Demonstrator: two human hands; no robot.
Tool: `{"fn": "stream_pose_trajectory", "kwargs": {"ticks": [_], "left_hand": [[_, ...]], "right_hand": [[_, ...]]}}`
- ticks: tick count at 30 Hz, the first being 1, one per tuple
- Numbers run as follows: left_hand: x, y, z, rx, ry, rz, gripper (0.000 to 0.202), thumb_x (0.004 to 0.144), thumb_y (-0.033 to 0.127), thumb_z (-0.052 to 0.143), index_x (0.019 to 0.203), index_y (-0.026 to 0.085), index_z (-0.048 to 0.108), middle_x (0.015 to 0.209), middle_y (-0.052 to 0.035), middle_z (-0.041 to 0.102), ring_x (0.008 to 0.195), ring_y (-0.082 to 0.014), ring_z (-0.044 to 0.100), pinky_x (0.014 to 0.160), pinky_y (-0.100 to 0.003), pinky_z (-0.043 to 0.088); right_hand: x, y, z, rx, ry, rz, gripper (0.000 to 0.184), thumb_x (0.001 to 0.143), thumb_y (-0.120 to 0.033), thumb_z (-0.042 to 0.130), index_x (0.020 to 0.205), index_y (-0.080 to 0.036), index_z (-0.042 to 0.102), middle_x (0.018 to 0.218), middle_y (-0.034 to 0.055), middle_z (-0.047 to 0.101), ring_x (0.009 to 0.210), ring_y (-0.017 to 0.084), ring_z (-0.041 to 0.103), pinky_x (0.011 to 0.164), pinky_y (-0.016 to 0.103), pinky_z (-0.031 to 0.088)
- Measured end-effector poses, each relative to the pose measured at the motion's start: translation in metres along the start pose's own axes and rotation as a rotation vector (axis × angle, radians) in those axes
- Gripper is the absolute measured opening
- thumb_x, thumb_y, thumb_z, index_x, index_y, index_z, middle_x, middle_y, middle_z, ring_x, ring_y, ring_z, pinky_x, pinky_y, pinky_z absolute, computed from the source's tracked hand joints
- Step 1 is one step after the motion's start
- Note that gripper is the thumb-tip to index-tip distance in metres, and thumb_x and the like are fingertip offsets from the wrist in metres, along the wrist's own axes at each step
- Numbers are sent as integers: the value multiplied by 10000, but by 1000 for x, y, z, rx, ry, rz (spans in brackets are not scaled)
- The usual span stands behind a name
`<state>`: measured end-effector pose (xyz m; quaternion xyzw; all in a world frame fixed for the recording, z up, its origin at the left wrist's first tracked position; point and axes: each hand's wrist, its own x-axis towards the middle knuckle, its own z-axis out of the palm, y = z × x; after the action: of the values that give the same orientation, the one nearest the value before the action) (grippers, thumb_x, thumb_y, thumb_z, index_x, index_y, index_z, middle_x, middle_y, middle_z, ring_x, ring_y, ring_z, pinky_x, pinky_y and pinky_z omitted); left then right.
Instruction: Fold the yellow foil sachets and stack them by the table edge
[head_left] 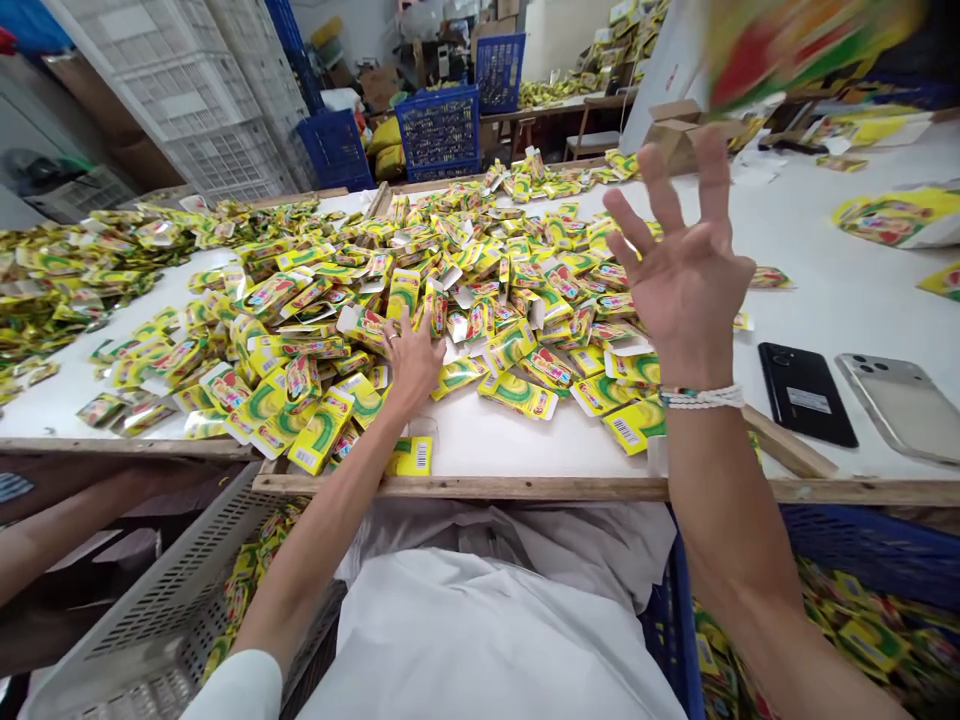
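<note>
- Yellow foil sachets (360, 330): loose, overlapping heap on a white table top (840, 300), nearest ones at the front edge, directly under the left hand (411, 360).
- Work in view, as judged: both hands at the loose sachets. Next move, as judged: left hand closing on the sachets beneath it.
- Left fingers (401, 325): slightly spread, tips down on the heap; no clear pinch, grip impossible to tell.
- Left forearm (322, 530): reaching forward from a white sleeve (232, 690), over the wooden table edge (525, 488).
- Right hand (679, 265): raised high, palm forward, empty. Right fingers (652, 170): wide apart.
- Blurred printed packet (810, 50): in the air just above the right hand, not touching.
- Below the table: white perforated crate (150, 600) at left, blue crate (675, 640) at right, both with sachets inside.
- Lower left: another person's forearm (52, 535), apart from the heap.
- Right of the hands: black phone (806, 395), silver phone (904, 405).
- Far end: blue crates (439, 130), stacked white crates (217, 90).
</note>
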<state>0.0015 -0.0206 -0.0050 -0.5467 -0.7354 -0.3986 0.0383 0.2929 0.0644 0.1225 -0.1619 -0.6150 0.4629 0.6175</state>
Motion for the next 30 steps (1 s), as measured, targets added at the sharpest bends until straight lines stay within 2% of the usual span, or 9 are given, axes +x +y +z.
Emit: {"fn": "stream_pose_trajectory", "kwargs": {"ticks": [2, 5, 7, 11, 13, 17, 22, 26, 30], "left_hand": [[-2, -5, 5, -13, 18, -8, 512, 844, 148, 810, 1348, 198, 736, 1679, -216, 497, 1602, -566, 308, 1303, -859, 120], [-2, -4, 2, -39, 54, 0, 500, 813, 157, 860, 1300, 197, 753, 1700, -195, 487, 1637, -592, 221, 1296, -891, 42], [0, 1, -8, 75, 27, -30, 507, 822, 169, 849, 1316, 225, 748, 1758, -171, 415, 1667, -573, 186, 1315, -870, 78], [6, 12, -34, 355, 44, -152, 523, 911, 254, 771, 1427, 215, 696, 1848, -170, 203, 1687, -598, 105, 1304, -868, 153], [11, 14, -44, 381, 57, -247, 512, 921, 311, 780, 1418, 223, 692, 1827, -179, 245, 1672, -589, 178, 1305, -837, 222], [20, 8, -56, 396, -4, -318, 412, 895, 326, 833, 1279, 208, 746, 1573, -203, 562, 1525, -519, 444, 1280, -734, 360], [26, -3, -57, 279, 45, -242, 355, 852, 243, 853, 1193, 205, 765, 1289, -150, 690, 1294, -395, 623, 1214, -577, 467], [29, -10, -58, 105, 199, -129, 222, 862, 182, 818, 1076, 198, 758, 1091, -77, 767, 1120, -316, 703, 1088, -483, 547], [31, -7, -60, -30, 440, 249, 187, 901, 207, 829, 1048, 204, 713, 1000, -34, 789, 1021, -260, 709, 1005, -439, 548]], "right_hand": [[2, -1, -6, 46, -3, 132, 400, 1001, -386, 749, 1399, -424, 761, 1426, 50, 761, 1163, 120, 782, 969, 326, 564], [-4, 7, -1, 114, -87, 258, 456, 819, -392, 921, 1258, -298, 841, 1095, 96, 851, 875, 133, 810, 845, 306, 591], [-10, 13, 7, 152, -224, 292, 574, 695, -447, 1004, 1217, -262, 852, 1074, 102, 851, 839, 183, 818, 803, 312, 627], [-17, 23, 22, 75, -411, 369, 702, 682, -528, 1015, 1248, -161, 819, 1075, 135, 846, 855, 238, 826, 815, 355, 688], [-19, 30, 26, 63, -502, 399, 702, 715, -517, 1002, 1260, -119, 806, 1085, 156, 841, 886, 254, 833, 824, 361, 695], [-22, 43, 32, 53, -568, 436, 649, 720, -463, 1006, 1220, -99, 812, 1038, 151, 843, 853, 238, 837, 764, 304, 686], [-28, 51, 42, 13, -571, 481, 576, 726, -440, 994, 1153, -94, 823, 999, 145, 845, 835, 230, 838, 767, 293, 689], [-32, 65, 50, -55, -559, 497, 534, 718, -424, 986, 1108, -94, 830, 936, 134, 841, 782, 216, 826, 723, 277, 676], [-41, 80, 64, -203, -503, 410, 412, 796, -250, 899, 1181, -115, 834, 1032, 122, 848, 880, 213, 830, 806, 291, 683]]}}
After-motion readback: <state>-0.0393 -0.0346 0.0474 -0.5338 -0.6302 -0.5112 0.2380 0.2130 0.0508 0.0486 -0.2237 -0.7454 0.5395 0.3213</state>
